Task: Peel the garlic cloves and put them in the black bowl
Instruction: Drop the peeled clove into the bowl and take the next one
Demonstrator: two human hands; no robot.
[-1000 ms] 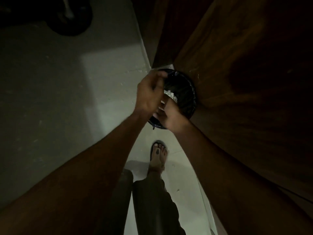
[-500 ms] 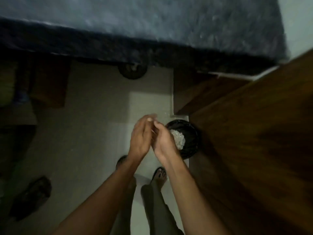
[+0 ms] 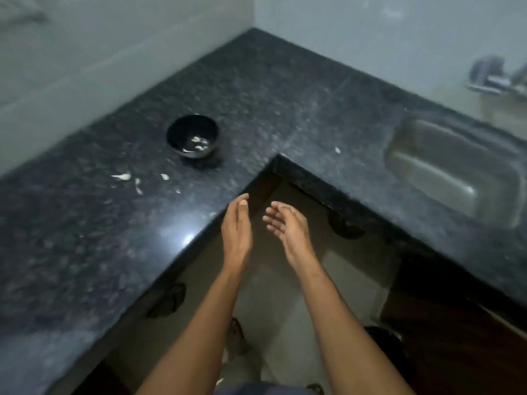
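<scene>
The black bowl (image 3: 192, 136) stands on the dark granite counter (image 3: 99, 238), with a few pale garlic pieces on its bottom. Small white garlic bits (image 3: 122, 176) lie scattered on the counter in front of the bowl, and one more white bit (image 3: 337, 150) lies near the inner corner. My left hand (image 3: 236, 232) and my right hand (image 3: 288, 226) hover side by side in front of the counter's inner corner, fingers straight, holding nothing. Both are well short of the bowl.
A steel sink (image 3: 456, 169) is set in the counter at the right, with a tap (image 3: 490, 76) on the wall behind it. Below, a black bin (image 3: 385, 343) stands on the pale floor beside a brown cabinet (image 3: 456, 352). Tiled walls close the back.
The view has swung up from the floor bin to the counter. My hands, which were together over the bin, have parted and now hang empty before the counter corner.
</scene>
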